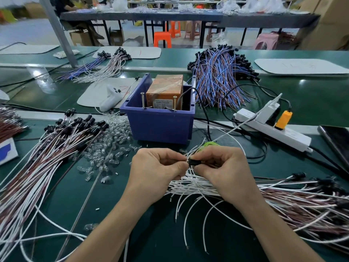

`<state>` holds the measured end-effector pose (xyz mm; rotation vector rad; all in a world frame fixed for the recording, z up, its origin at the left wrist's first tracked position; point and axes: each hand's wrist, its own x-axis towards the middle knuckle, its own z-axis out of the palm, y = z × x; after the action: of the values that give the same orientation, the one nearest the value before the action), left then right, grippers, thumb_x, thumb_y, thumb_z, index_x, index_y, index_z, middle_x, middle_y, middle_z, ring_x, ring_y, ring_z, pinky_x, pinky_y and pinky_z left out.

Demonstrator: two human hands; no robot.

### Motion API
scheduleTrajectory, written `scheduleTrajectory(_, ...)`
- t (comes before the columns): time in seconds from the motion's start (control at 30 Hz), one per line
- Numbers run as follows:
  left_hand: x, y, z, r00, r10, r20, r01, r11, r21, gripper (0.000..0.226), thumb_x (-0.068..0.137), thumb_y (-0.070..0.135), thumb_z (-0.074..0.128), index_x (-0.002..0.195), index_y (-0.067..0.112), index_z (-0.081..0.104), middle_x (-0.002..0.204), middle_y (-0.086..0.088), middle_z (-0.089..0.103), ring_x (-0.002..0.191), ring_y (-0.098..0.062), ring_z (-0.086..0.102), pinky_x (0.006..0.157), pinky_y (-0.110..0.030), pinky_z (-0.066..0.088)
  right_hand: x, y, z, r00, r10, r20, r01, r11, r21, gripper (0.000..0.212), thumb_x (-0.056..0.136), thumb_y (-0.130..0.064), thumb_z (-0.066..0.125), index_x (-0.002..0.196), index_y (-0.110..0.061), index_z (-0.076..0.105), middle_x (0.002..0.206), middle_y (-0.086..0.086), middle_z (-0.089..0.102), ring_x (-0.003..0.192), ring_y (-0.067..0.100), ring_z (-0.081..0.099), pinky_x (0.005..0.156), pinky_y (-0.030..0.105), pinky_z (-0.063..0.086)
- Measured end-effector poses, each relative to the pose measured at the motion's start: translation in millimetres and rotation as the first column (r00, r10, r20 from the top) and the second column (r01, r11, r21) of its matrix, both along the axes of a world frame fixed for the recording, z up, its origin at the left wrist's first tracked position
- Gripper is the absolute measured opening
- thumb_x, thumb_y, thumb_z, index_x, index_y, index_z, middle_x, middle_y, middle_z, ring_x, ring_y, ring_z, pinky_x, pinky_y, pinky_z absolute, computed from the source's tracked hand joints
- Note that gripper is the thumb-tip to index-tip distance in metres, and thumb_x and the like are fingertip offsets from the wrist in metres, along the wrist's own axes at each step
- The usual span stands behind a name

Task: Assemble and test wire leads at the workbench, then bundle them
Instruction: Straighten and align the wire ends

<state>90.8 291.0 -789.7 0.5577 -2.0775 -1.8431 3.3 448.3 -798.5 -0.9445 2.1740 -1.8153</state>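
My right hand (222, 167) pinches a small black plastic socket (194, 162) between thumb and forefinger. My left hand (156, 167), fingers curled, pinches its left end. Both hover above loose white insulated wire leads (190, 184), near the blue plastic bin (160, 125).

Pinched in the fingers (174, 163) is a black socket (194, 162), with white leads (192, 183) just beneath on the dark green worktop (160, 233). Beyond the fingers a blue bin (160, 127) holds an orange box (164, 87); to their right lies a white power strip (283, 133) with an orange plug (282, 120).
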Motion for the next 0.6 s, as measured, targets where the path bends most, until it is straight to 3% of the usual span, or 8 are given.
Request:
scheduleTrajectory(0.17,1,-1,-2,0.999,-0.036,0.0,0.036,0.999,0.019,0.02,0.078,-0.004,0.084,0.076,0.016,0.082,0.064,-0.013,0.074,0.056,-0.02,0.071,0.058,-0.024,0.058,1,1,2,0.999,0.022,0.023,-0.022,1.0,0.003,0.03,0.074,0.01,0.08,0.084,-0.019,0.081,0.081,-0.004,0.077,0.074,0.011,0.074,0.07,0.018,0.055)
scheduleTrajectory(0.37,0,-1,3,0.994,-0.022,-0.105,0.026,0.999,0.041,0.023,0.079,-0.004,0.082,0.076,0.019,0.082,0.066,-0.013,0.074,0.057,-0.018,0.071,0.058,-0.023,0.057,-6,1,6,0.979,0.062,0.194,-0.037,0.991,-0.13,0.037,0.075,0.018,0.074,0.081,-0.018,0.079,0.082,0.007,0.078,0.074,0.014,0.072,0.067,0.02,0.054)
scheduleTrajectory(0.5,5,4,1,0.986,-0.013,-0.167,0.013,1.0,0.002,0.016,0.074,0.009,0.085,0.078,0.024,0.082,0.067,-0.008,0.075,0.057,-0.017,0.071,0.059,-0.023,0.057,-13,10,5,0.932,0.118,0.344,-0.03,0.967,-0.253,0.049,0.069,0.028,0.07,0.071,-0.02,0.077,0.081,0.007,0.075,0.076,0.016,0.069,0.071,0.022,0.056)
scheduleTrajectory(0.6,6,9,2,0.983,-0.032,-0.178,0.021,0.998,-0.06,0.014,0.07,0.02,0.086,0.079,0.031,0.082,0.07,-0.001,0.077,0.06,-0.015,0.073,0.06,-0.023,0.057,-15,11,3,0.881,0.221,0.419,-0.091,0.947,-0.308,0.045,0.063,0.026,0.073,0.068,-0.019,0.074,0.078,0.008,0.072,0.073,0.016,0.067,0.069,0.022,0.055)
